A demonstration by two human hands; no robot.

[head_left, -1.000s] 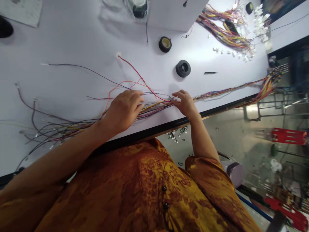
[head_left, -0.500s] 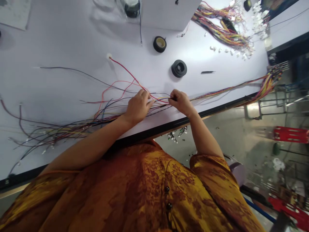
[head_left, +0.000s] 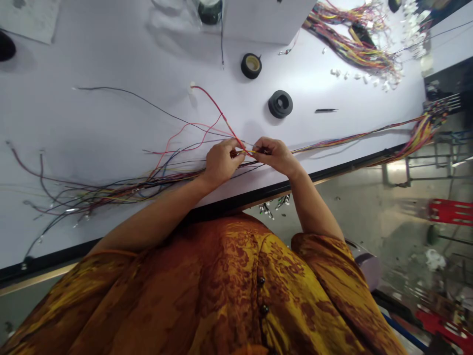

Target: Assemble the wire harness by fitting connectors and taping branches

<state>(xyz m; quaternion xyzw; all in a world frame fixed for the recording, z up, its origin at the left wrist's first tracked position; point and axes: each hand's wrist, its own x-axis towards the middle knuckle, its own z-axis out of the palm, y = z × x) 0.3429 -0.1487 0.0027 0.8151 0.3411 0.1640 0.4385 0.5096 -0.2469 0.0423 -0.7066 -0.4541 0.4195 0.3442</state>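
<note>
Along the front of the white table (head_left: 121, 59): the wire bundle (head_left: 325, 145) lay lengthwise, splayed at its left end and slim toward the right.
Progress: judging by the lie of things, the work was only partway along; the run right of the grip looked gathered, while the left part was loose.
Left over: the loose wire ends (head_left: 111, 195) were fanned out and crossing one another, apparently unsorted.
Left hand (head_left: 224, 160): thumb and fingers were drawn together, clamped on wires of the bundle; the exact contact was partly hidden.
Right hand (head_left: 275, 155): its fingers were likewise pinched on the bundle, just beside the other hand.
Between the hands: a short yellow wire (head_left: 251, 152) showed in the narrow gap.
Red wire (head_left: 229, 126): it slanted up and left from that gap to a small white connector (head_left: 192, 85).
Tape: the yellow-cored roll (head_left: 252, 63) and the black roll (head_left: 280, 104) lay beyond the grip, touched by neither hand.
Thin dark tool (head_left: 325, 110): it rested right of the rolls, apart from the bundle.
</note>
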